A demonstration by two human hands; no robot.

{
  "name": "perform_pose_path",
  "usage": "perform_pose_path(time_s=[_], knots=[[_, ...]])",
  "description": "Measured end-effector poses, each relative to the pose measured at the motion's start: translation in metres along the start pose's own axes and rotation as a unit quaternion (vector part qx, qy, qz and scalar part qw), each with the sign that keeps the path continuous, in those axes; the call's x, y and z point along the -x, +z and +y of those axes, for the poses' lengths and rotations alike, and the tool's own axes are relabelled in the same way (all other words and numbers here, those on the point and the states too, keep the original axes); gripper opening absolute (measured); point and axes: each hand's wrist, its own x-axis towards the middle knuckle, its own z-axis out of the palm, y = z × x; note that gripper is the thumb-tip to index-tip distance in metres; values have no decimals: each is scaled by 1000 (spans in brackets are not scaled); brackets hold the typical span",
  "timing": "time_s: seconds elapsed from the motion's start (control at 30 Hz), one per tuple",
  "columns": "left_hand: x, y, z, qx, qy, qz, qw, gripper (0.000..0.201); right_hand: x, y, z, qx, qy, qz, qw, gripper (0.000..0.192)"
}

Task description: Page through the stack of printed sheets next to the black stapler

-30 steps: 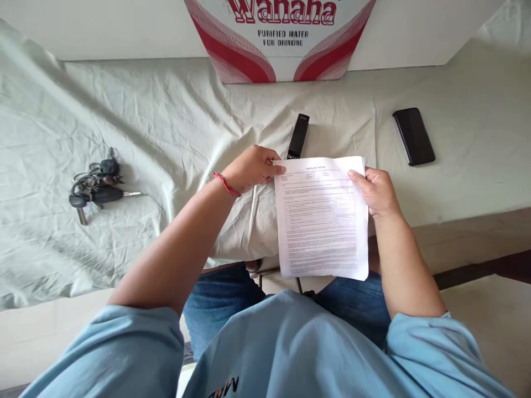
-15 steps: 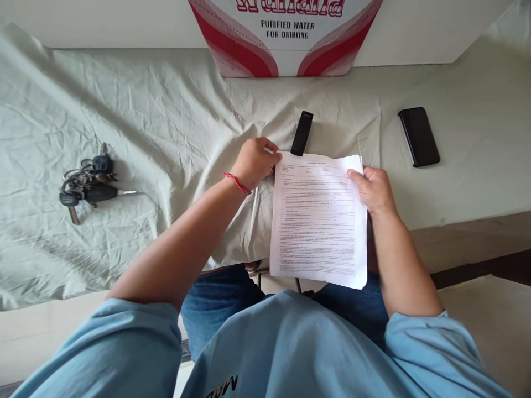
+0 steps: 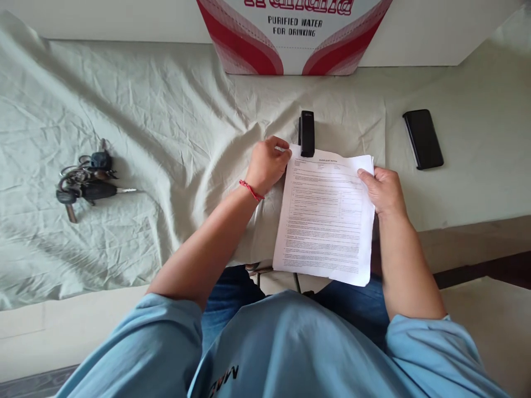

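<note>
A printed sheaf of white paper (image 3: 326, 221) lies half over the near edge of the cloth-covered table (image 3: 166, 110). My left hand (image 3: 267, 165) grips its top left corner. My right hand (image 3: 384, 190) holds its right edge with the thumb on top. A black stapler (image 3: 307, 132) stands upright on the cloth, its near end over the paper's top edge, just right of my left fingers.
A bunch of keys (image 3: 85, 182) lies on the cloth at the left. A black phone (image 3: 422, 138) rests face down at the right. A red and white water carton (image 3: 294, 33) stands against the back wall. The cloth is wrinkled around my hands.
The paper has slid forward and its top edge now sits under the stapler's near end. The stapler has turned from slanted to straight. Both hands moved forward with the paper.
</note>
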Motion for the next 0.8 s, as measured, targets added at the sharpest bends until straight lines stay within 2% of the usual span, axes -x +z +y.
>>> perform_pose_path(time_s=[0.1, 0.17, 0.3, 0.4, 0.63, 0.8], knots=[[6, 3, -5, -46, 36, 73, 996, 15, -2, -3, 2, -1, -15, -9, 1000, 33], [7, 4, -9, -76, 92, 86, 989, 24, -4, -7, 3, 2, -32, -12, 999, 34], [2, 4, -16, -143, 245, 42, 958, 34, -12, -15, 3, 5, -60, -21, 998, 36], [-3, 3, -21, -157, 302, -2, 940, 39, -18, -16, 1, 7, -63, -20, 998, 38], [2, 2, -21, -166, 260, -7, 951, 45, -21, -14, -2, 21, -70, -21, 997, 41], [4, 6, -17, -190, 236, 9, 953, 37, -19, -15, -1, 11, -66, -22, 998, 41]])
